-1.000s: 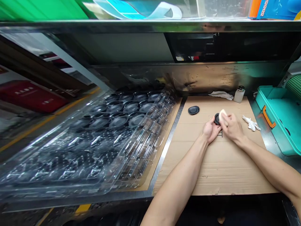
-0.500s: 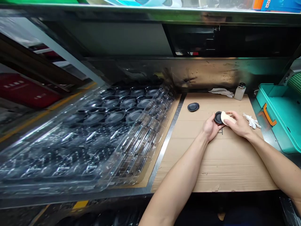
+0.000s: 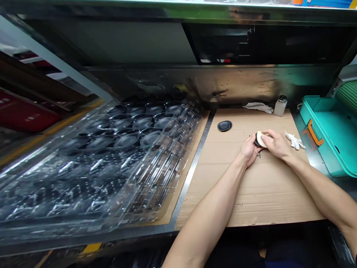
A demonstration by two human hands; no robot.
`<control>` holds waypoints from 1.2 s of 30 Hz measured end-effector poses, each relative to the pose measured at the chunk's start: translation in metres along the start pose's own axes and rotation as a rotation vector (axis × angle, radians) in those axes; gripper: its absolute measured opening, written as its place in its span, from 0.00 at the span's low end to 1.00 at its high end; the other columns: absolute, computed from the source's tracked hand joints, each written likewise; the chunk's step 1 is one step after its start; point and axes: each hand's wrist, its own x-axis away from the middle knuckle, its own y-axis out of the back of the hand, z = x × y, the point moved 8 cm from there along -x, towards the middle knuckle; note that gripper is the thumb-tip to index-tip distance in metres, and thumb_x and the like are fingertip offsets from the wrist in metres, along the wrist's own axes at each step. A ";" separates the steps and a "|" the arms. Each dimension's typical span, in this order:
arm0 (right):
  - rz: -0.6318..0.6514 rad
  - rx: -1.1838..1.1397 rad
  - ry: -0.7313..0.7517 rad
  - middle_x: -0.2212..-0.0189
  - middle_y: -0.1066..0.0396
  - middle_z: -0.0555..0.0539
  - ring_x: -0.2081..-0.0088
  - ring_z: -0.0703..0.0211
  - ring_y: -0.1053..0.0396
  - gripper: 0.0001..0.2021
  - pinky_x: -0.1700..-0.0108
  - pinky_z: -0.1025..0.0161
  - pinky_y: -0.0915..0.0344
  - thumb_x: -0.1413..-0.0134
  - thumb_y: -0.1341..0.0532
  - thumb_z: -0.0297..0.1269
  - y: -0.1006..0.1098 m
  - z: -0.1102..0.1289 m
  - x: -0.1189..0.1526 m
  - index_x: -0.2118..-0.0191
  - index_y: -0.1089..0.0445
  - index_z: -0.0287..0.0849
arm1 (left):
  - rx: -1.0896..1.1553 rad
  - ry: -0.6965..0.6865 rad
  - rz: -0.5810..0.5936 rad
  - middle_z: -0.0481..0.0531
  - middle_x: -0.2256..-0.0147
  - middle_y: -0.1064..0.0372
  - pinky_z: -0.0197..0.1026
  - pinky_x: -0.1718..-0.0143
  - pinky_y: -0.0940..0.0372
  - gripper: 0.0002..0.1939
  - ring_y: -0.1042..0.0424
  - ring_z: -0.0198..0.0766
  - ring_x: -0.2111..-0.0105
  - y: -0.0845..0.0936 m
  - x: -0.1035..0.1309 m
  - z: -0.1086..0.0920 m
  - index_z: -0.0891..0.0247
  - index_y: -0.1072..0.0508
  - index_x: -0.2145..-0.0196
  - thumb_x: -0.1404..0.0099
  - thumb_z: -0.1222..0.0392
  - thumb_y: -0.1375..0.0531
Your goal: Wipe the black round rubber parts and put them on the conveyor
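My left hand (image 3: 249,150) is closed around a black oval part (image 3: 256,140), which is mostly covered. In my right hand (image 3: 275,144) I grip a cream-coloured round pad (image 3: 261,138), pressed over the face of that part. Both hands meet above a cardboard sheet (image 3: 251,193). Another black oval part (image 3: 224,126), with a raised rim, lies on the cardboard to the left of my hands.
Stacked clear plastic trays (image 3: 145,186) holding several black parts fill the left side. A capped bottle (image 3: 280,106), a white glove (image 3: 258,107) and a crumpled white glove (image 3: 295,140) lie around the cardboard's edges. A teal bin (image 3: 329,149) with an orange handle stands right.
The cream pad has slid left across the black part in my left hand and now covers most of it. The whole view has shifted slightly.
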 end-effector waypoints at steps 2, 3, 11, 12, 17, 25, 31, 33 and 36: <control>0.093 -0.035 0.051 0.58 0.18 0.48 0.58 0.55 0.22 0.14 0.54 0.62 0.30 0.35 0.41 0.43 -0.011 0.005 0.001 0.51 0.22 0.46 | 0.010 -0.006 0.003 0.60 0.61 0.21 0.51 0.41 0.31 0.18 0.21 0.43 0.54 -0.001 0.001 0.000 0.69 0.24 0.60 0.21 0.59 0.51; 0.099 -0.025 0.051 0.58 0.18 0.48 0.58 0.54 0.22 0.14 0.54 0.61 0.30 0.35 0.41 0.44 -0.013 0.005 0.001 0.52 0.22 0.46 | 0.013 -0.004 0.006 0.60 0.60 0.20 0.51 0.41 0.31 0.19 0.21 0.43 0.54 -0.002 0.002 0.000 0.69 0.24 0.60 0.21 0.59 0.51; -0.054 0.462 -0.097 0.50 0.21 0.36 0.57 0.43 0.22 0.22 0.57 0.56 0.32 0.27 0.50 0.46 -0.017 0.007 0.002 0.37 0.34 0.42 | -0.010 -0.011 -0.023 0.56 0.66 0.20 0.49 0.43 0.29 0.19 0.20 0.38 0.62 -0.007 0.005 0.004 0.69 0.25 0.63 0.20 0.61 0.52; -0.048 0.486 -0.120 0.51 0.21 0.36 0.58 0.43 0.22 0.22 0.59 0.57 0.33 0.27 0.51 0.46 -0.019 0.008 0.002 0.37 0.34 0.42 | -0.010 -0.012 -0.029 0.56 0.66 0.20 0.49 0.44 0.29 0.20 0.20 0.38 0.62 -0.006 0.005 0.004 0.69 0.25 0.63 0.20 0.60 0.52; -0.016 0.441 -0.130 0.53 0.20 0.38 0.59 0.43 0.23 0.21 0.60 0.57 0.34 0.28 0.50 0.47 -0.020 0.005 0.001 0.39 0.34 0.43 | -0.009 0.006 -0.044 0.59 0.64 0.20 0.48 0.44 0.29 0.19 0.20 0.41 0.57 -0.004 0.005 0.004 0.69 0.25 0.62 0.21 0.61 0.52; -0.185 0.285 -0.204 0.56 0.20 0.40 0.57 0.42 0.24 0.21 0.56 0.55 0.34 0.31 0.46 0.50 0.022 -0.036 0.002 0.42 0.29 0.45 | 0.090 0.109 0.030 0.63 0.55 0.23 0.41 0.63 0.29 0.22 0.21 0.45 0.59 -0.001 0.009 -0.015 0.61 0.28 0.43 0.22 0.49 0.53; -0.149 0.519 -0.035 0.58 0.24 0.35 0.52 0.41 0.30 0.20 0.50 0.49 0.36 0.30 0.50 0.45 0.034 -0.016 0.003 0.58 0.22 0.42 | 0.246 0.275 -0.042 0.63 0.67 0.29 0.33 0.78 0.34 0.34 0.30 0.35 0.74 0.005 0.015 -0.017 0.73 0.26 0.55 0.23 0.39 0.59; -0.196 0.631 -0.115 0.55 0.25 0.31 0.49 0.35 0.32 0.18 0.48 0.42 0.38 0.33 0.47 0.43 0.048 -0.027 0.003 0.56 0.22 0.39 | 0.269 0.289 -0.072 0.62 0.68 0.29 0.31 0.80 0.36 0.35 0.32 0.34 0.76 0.008 0.016 -0.017 0.73 0.27 0.55 0.23 0.37 0.58; -0.103 0.736 -0.294 0.55 0.25 0.29 0.49 0.31 0.32 0.17 0.48 0.35 0.40 0.37 0.42 0.44 0.059 -0.057 0.002 0.56 0.21 0.38 | 0.279 0.285 -0.090 0.61 0.69 0.29 0.31 0.80 0.34 0.37 0.31 0.34 0.75 0.010 0.016 -0.018 0.73 0.26 0.52 0.24 0.35 0.59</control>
